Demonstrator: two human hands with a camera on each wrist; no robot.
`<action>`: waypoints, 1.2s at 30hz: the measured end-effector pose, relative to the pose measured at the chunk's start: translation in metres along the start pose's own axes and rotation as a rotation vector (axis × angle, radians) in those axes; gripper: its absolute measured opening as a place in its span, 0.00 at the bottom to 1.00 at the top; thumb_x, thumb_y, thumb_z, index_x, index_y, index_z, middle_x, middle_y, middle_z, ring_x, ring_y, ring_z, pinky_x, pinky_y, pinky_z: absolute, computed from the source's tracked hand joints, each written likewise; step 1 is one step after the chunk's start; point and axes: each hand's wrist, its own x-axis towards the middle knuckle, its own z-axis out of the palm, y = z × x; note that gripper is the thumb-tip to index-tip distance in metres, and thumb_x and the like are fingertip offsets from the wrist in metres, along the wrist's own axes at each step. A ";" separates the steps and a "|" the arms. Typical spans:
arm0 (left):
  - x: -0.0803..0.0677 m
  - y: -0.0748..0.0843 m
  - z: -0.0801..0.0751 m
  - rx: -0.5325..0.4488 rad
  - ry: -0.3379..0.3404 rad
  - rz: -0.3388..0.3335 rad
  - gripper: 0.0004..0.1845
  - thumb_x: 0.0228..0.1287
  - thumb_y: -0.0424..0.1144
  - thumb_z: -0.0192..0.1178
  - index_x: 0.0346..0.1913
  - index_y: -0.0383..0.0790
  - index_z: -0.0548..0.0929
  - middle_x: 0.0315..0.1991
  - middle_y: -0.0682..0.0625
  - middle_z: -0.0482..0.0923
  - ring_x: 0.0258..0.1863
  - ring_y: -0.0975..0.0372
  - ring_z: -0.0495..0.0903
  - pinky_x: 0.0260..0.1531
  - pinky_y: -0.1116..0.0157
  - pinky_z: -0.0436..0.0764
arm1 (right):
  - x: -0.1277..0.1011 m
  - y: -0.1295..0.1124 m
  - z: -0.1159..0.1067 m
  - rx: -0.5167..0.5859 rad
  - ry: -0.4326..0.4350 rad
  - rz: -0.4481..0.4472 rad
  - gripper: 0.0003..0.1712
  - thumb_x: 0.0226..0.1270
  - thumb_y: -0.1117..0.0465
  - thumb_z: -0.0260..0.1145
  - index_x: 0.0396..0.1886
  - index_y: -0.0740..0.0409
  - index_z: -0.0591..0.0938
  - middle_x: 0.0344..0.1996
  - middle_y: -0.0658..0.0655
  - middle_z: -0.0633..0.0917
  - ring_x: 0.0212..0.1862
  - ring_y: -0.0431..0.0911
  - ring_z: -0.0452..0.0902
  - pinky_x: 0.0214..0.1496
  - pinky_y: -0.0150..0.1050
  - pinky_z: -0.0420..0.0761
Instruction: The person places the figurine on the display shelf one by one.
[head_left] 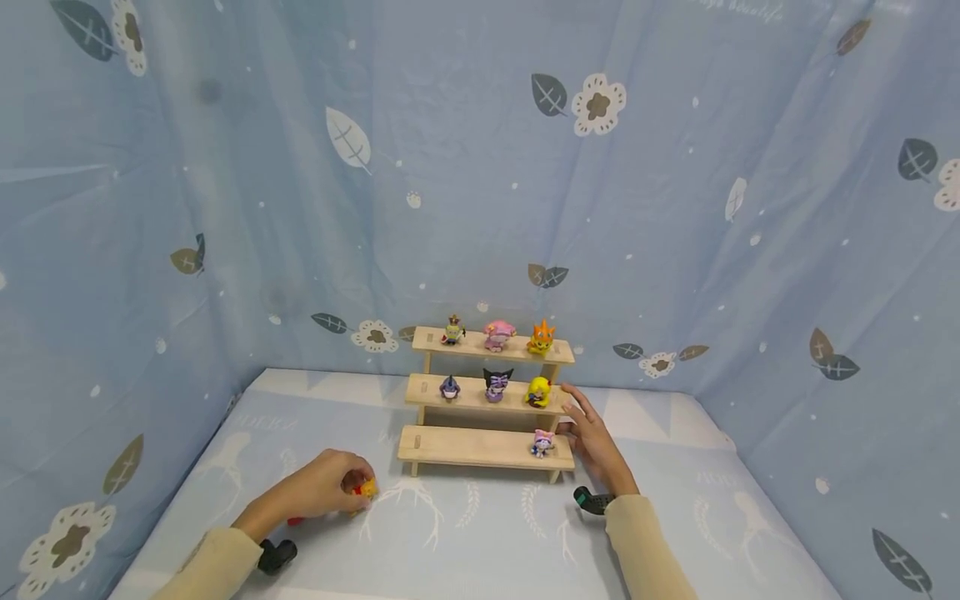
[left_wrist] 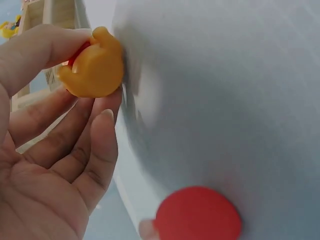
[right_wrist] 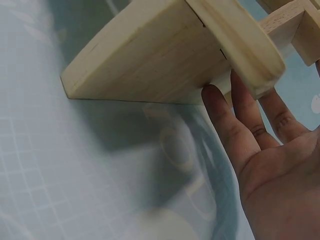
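Note:
My left hand (head_left: 326, 483) pinches a small yellow figurine with a red top (head_left: 364, 489) between thumb and fingers, low over the table left of the shelf. In the left wrist view, the figurine's rounded orange-yellow head (left_wrist: 97, 70) faces the camera. A red round thing (left_wrist: 197, 215) lies near that wrist; its kind is unclear. My right hand (head_left: 596, 442) is at the right end of a three-step wooden shelf (head_left: 472, 446). Its extended fingertips (right_wrist: 216, 97) touch the shelf's side in the right wrist view. On the bottom step stands a pink-and-white figurine (head_left: 542, 443), at the right.
The middle step carries a dark purple figurine (head_left: 450, 387), a black-and-purple one (head_left: 496, 385) and a yellow one (head_left: 537, 392). Above them stand a crowned figurine (head_left: 453, 330), a pink one (head_left: 498, 335) and an orange spiky one (head_left: 541, 337). Patterned curtains (head_left: 465, 167) enclose the table.

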 end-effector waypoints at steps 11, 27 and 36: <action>-0.002 -0.002 -0.012 -0.012 0.160 0.003 0.18 0.58 0.38 0.77 0.50 0.38 0.85 0.35 0.58 0.82 0.32 0.68 0.78 0.32 0.68 0.80 | 0.000 -0.007 0.001 -0.020 0.012 -0.001 0.33 0.79 0.43 0.60 0.79 0.34 0.63 0.74 0.61 0.64 0.50 0.51 0.77 0.53 0.47 0.82; 0.008 0.010 -0.015 -0.034 0.314 -0.006 0.17 0.62 0.40 0.75 0.52 0.45 0.84 0.38 0.59 0.83 0.36 0.66 0.81 0.38 0.66 0.84 | 0.000 -0.004 0.001 -0.028 0.026 0.004 0.34 0.79 0.42 0.59 0.80 0.35 0.62 0.74 0.63 0.62 0.51 0.52 0.77 0.54 0.48 0.82; 0.011 0.015 -0.015 -0.042 0.379 -0.005 0.16 0.62 0.39 0.75 0.52 0.44 0.85 0.36 0.61 0.83 0.36 0.67 0.82 0.40 0.63 0.84 | 0.001 -0.004 0.002 -0.012 0.018 0.026 0.32 0.80 0.44 0.59 0.79 0.34 0.62 0.74 0.61 0.62 0.51 0.52 0.77 0.54 0.48 0.81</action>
